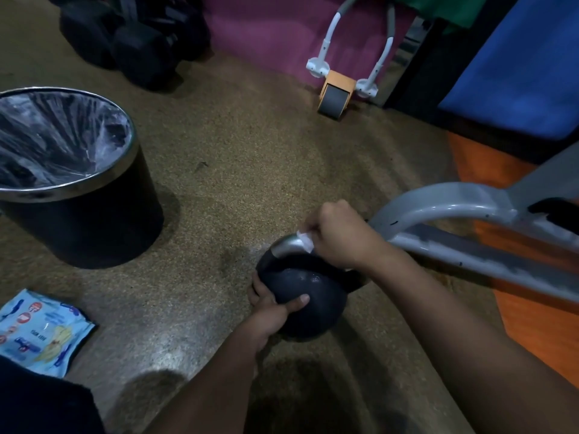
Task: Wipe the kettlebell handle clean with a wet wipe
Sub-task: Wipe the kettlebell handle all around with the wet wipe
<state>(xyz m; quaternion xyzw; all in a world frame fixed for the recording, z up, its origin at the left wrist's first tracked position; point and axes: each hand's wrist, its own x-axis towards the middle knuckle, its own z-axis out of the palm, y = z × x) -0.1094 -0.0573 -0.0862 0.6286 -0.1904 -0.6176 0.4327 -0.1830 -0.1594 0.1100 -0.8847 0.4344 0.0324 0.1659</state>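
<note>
A black kettlebell (313, 296) stands on the speckled floor at centre. Its silver handle (286, 245) arches over the top. My right hand (341, 236) grips the handle with a white wet wipe (305, 239) wrapped under its fingers; only a corner of the wipe shows. My left hand (275, 305) holds the ball's left side, thumb lying across the front. The right end of the handle is hidden behind my right hand.
A black bin (78, 220) with a clear liner stands to the left. A blue wet-wipe pack (37, 333) lies at lower left. A grey metal frame (470, 245) runs close by on the right. An ab roller (336, 92) and dark dumbbells (131, 42) sit farther back.
</note>
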